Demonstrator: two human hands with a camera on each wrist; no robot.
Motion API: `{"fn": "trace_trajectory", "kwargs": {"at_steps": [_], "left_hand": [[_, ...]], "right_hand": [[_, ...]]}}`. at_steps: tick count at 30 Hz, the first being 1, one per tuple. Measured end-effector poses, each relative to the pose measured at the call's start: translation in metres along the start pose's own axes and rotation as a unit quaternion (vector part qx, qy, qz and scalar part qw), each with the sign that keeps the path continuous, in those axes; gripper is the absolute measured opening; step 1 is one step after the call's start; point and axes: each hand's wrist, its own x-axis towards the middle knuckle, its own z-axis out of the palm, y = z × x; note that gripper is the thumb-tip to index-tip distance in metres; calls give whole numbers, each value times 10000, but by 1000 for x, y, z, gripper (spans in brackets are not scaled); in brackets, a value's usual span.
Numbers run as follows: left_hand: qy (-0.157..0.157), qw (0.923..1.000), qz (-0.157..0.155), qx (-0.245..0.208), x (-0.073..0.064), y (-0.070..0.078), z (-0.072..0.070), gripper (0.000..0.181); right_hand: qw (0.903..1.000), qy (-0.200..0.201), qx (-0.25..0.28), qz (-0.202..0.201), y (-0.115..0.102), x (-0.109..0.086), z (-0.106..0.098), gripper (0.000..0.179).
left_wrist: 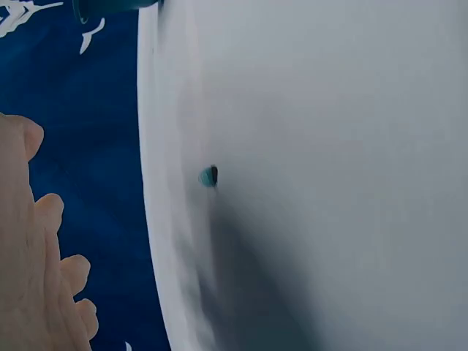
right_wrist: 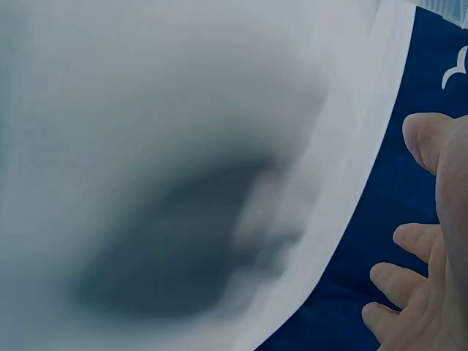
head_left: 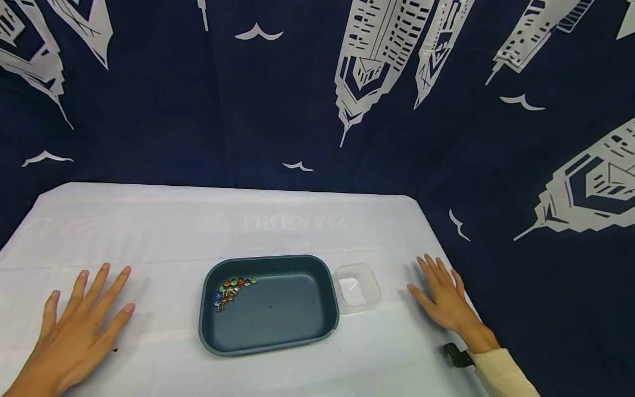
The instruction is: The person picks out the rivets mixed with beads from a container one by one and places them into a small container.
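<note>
A dark teal tray [head_left: 278,325] sits on the white-covered table between my hands. Small shiny pieces [head_left: 232,288] in red, green, blue and gold are grouped in its left part; their exact kind is too small to tell. Against the tray's right side is a clear square plastic container [head_left: 358,286]. My left hand [head_left: 74,336], fingers spread, is to the left of the tray and holds nothing. At the right, near the table's edge, my right hand [head_left: 444,300] is stretched out with nothing in it. Both wrist views show the fingers extended over the table.
A tiny dark and teal bit [left_wrist: 209,176] lies on the white cloth [head_left: 163,231] near the left thumb. Navy fabric [head_left: 278,110] with white building and bird prints hangs behind the table and along its right side. A dark wrist strap [head_left: 457,355] is at the right sleeve.
</note>
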Motion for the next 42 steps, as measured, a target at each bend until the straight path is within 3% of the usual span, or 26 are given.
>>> {"fn": "trace_trajectory", "kwargs": {"at_steps": [9,16,20,23,33,42], "left_hand": [[17,9981,414,-453,-2,14,0,78],[-257,9957,534,-709,2,30,-3,85],[-243,9915,742,-1042,3,40,-3,89],[-327,9848,893,-1455,4,46,-4,92],[-640,9508,1226,-2772,3,64,0,94],[-779,9364,1078,-3249,4,77,5,106]], "right_hand": [[9993,230,173,-225,-12,7,-1,72],[9983,378,303,-327,-19,13,-2,70],[9981,367,370,-328,-23,15,-3,70],[9978,286,485,-344,-28,16,-3,70],[9970,254,547,-494,-45,21,-10,68],[9968,272,636,-392,-55,26,-13,68]]}}
